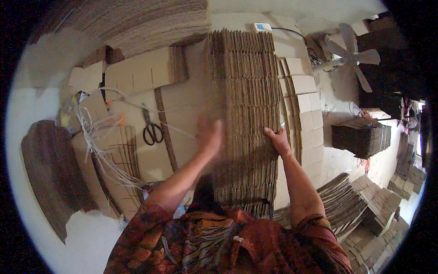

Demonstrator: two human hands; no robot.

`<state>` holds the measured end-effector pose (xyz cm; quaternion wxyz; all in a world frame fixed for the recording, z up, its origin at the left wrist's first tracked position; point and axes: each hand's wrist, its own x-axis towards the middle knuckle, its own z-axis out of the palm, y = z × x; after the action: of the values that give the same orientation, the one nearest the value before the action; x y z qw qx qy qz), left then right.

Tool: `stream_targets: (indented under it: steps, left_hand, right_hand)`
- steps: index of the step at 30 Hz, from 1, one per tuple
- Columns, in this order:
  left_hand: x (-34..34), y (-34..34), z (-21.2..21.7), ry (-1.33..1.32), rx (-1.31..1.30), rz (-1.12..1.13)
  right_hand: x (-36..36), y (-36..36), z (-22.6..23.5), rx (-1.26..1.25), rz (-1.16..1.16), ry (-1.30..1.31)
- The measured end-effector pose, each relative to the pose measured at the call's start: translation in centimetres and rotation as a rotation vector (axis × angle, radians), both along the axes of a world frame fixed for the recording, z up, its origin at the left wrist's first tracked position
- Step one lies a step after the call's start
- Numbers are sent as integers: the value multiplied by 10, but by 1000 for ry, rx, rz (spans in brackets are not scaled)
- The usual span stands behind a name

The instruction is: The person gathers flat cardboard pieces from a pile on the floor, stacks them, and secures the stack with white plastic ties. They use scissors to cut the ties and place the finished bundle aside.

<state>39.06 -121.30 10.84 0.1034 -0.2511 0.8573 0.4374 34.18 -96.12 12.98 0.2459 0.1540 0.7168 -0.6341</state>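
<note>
A long stack of folded brown cardboard sheets (248,82) stands in front of me, their edges facing up in dense rows. My left hand (211,134) is at the left side of this stack, smeared by motion, so its fingers cannot be made out. Against the right side rests my right hand (279,140), thumb on the stack's edge and fingers apart from it. Black-handled scissors (152,130) lie on flat cardboard to the left. Near them is a loose bundle of clear plastic strapping (91,137).
More cardboard piles stand at the far left (54,169) and along the back (127,23). Flat cardboard pieces (311,109) line the right side. A fan (351,55) stands at the back right, with a tied cardboard bundle (360,137) nearer. A small white device with a cable (263,27) sits behind.
</note>
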Motion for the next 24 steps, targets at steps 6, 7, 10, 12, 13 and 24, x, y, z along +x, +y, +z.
stream_targets:
  steps: [6, 7, 10, 12, 13, 24]
  left_hand:
    - [-52, 9, 63, 306, -584, -393]
    - [-70, 13, 67, 350, -586, -430]
    - [-101, 21, 62, 417, -598, -512]
    - [-107, 21, 29, 405, -608, -568]
    - [-114, 23, 26, 422, -628, -573]
    - [-116, 117, 32, 469, -593, -1053]
  right_hand:
    - [-1, 10, -5, 28, 55, -12]
    - [-2, 8, 4, 78, 61, -2]
    - [-3, 0, 18, 90, 91, -18]
    - [-1, 4, -4, -74, 78, -74]
    - [-2, 7, -11, -132, 94, 24]
    - [3, 12, -24, 319, 382, 122]
